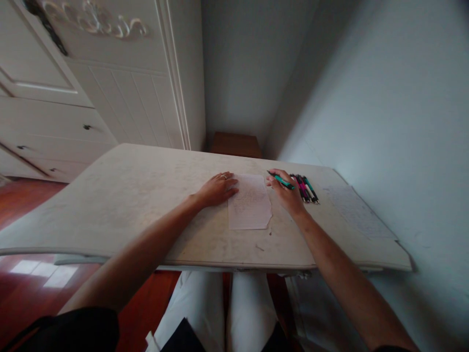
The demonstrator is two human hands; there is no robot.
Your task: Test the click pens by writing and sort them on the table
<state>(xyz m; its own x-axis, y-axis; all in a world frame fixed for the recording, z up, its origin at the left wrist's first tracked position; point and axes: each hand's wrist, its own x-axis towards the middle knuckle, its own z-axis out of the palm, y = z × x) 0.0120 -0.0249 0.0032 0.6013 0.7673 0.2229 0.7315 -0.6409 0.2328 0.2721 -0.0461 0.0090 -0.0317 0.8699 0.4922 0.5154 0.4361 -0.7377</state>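
Note:
My left hand (219, 189) lies flat with its fingers on the left edge of a sheet of paper (251, 210), and a ring shows on one finger. The sheet is pale, marked with faint writing, and torn along its right side. Just right of the paper, my right hand (286, 192) is closed around a green pen (281, 180). Its dark tip points up and left, over the sheet's upper right corner. Close behind that hand lies a row of several pens (307, 188) in pink, black, white and green, partly hidden by the hand.
The white table (128, 195) has a worn, stained top. A second written sheet (357, 212) lies at its right end by the wall (395, 122). A white cabinet (135, 98) stands at the back left, and a brown wooden piece (236, 144) sits beyond the far edge.

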